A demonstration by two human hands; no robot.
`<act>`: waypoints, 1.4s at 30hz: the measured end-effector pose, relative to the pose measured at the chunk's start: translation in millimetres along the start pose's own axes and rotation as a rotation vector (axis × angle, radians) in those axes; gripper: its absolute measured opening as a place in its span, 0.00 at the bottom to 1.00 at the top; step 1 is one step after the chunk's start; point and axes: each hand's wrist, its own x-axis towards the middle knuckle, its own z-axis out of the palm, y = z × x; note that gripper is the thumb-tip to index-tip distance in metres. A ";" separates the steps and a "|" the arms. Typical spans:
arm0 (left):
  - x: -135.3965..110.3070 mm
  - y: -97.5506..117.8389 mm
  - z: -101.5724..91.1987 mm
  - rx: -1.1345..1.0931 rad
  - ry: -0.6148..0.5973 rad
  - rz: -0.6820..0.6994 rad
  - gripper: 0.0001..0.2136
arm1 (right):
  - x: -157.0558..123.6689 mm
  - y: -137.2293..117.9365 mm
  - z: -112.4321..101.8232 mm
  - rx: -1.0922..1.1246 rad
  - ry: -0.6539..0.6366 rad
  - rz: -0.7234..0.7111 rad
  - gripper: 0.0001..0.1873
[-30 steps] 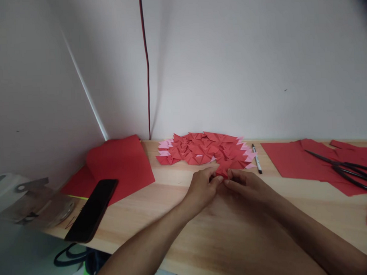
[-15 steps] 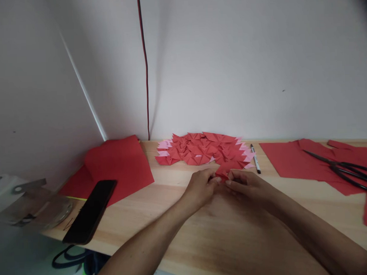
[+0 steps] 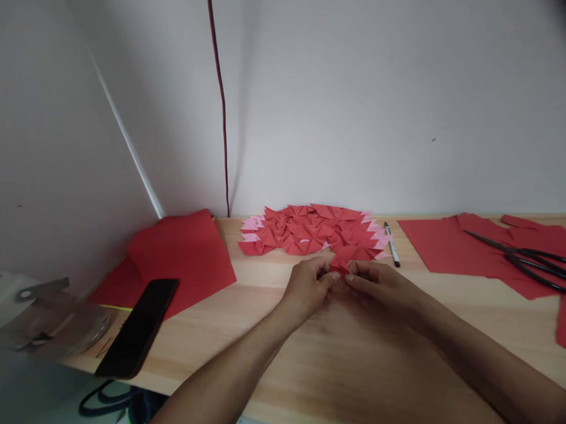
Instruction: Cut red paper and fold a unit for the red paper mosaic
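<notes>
Between my hands is a small folded piece of red paper (image 3: 339, 267), just in front of a pile of folded paper pieces (image 3: 306, 230). My left hand (image 3: 310, 286) pinches its left side with thumb and fingers. On the right side, my right hand (image 3: 381, 286) grips it the same way, thumb below the curled fingers. Much of the held piece is hidden by my fingertips. The pile is red with pink points showing at both ends, and it lies close to the wall.
A marker (image 3: 392, 245) lies right of the pile. Farther right, black-handled scissors (image 3: 521, 256) rest on red paper sheets (image 3: 442, 243). At left, a black phone (image 3: 137, 328) overlaps a large red sheet (image 3: 187, 258), near a clear container (image 3: 59, 325). A cable (image 3: 222, 103) hangs along the wall.
Both hands stay closed on the folded paper, with only a slight shift of the fingers. The whole view has moved a few pixels; the objects on the table lie as before.
</notes>
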 end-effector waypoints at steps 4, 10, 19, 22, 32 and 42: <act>-0.6 -0.8 -1.3 0.051 0.016 0.044 0.08 | 1.6 5.2 1.8 0.025 0.014 -0.022 0.19; 0.6 -5.8 0.8 -0.043 -0.046 -0.050 0.10 | 2.9 9.1 5.5 -0.059 0.125 -0.053 0.18; 4.0 -4.5 3.3 -0.214 -0.128 -0.083 0.07 | 2.1 3.9 4.8 -0.063 0.145 -0.032 0.19; 3.9 -6.1 4.1 -0.191 -0.097 -0.088 0.06 | 1.9 4.1 6.7 -0.069 0.168 -0.040 0.18; 1.7 -4.2 2.5 -0.096 -0.063 -0.022 0.05 | 1.3 3.1 6.9 -0.074 0.175 -0.055 0.16; 2.6 -7.9 2.8 -0.253 0.002 0.035 0.05 | 2.7 5.7 10.3 -0.051 0.131 -0.068 0.13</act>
